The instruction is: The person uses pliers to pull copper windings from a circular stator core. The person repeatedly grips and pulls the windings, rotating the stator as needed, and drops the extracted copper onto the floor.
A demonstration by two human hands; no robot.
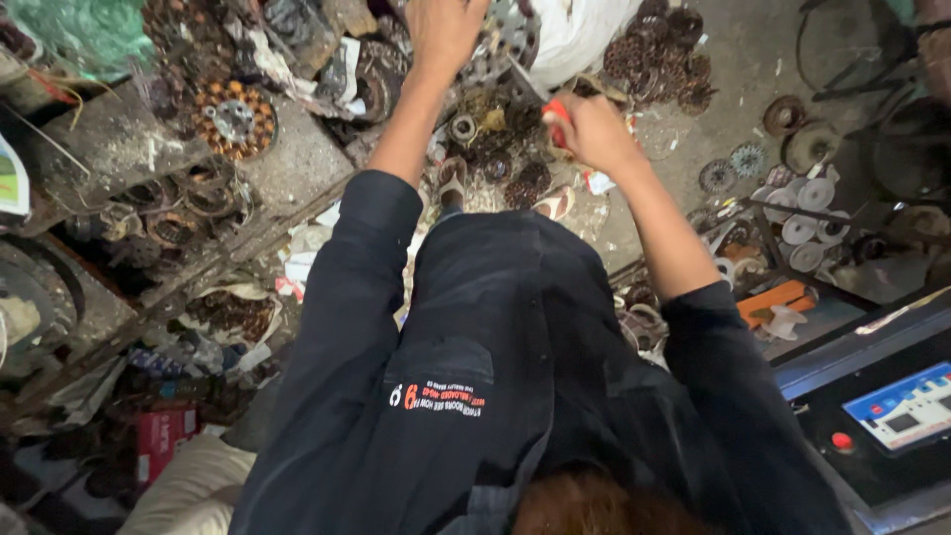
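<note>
Dark sleeves lead out: right hand (592,134) clenches a stiff, light red-handled tool (557,117) by its handle; left hand (444,30), beyond it, grip unclear.

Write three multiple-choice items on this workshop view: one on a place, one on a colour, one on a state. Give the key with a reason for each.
1. Where is the machine control panel?
A. lower right
B. upper left
C. top centre

2. What colour is the handle of the tool in the right hand?
A. green
B. red
C. white

3. How is the left hand placed?
A. resting on the person's knee
B. tucked in a pocket
C. stretched forward over the heap of metal parts

Key: 1 A, the panel with its red button sits by the lower right corner. 2 B, red shows between the closed fingers. 3 C, the arm reaches to the picture's top edge above the parts.
</note>
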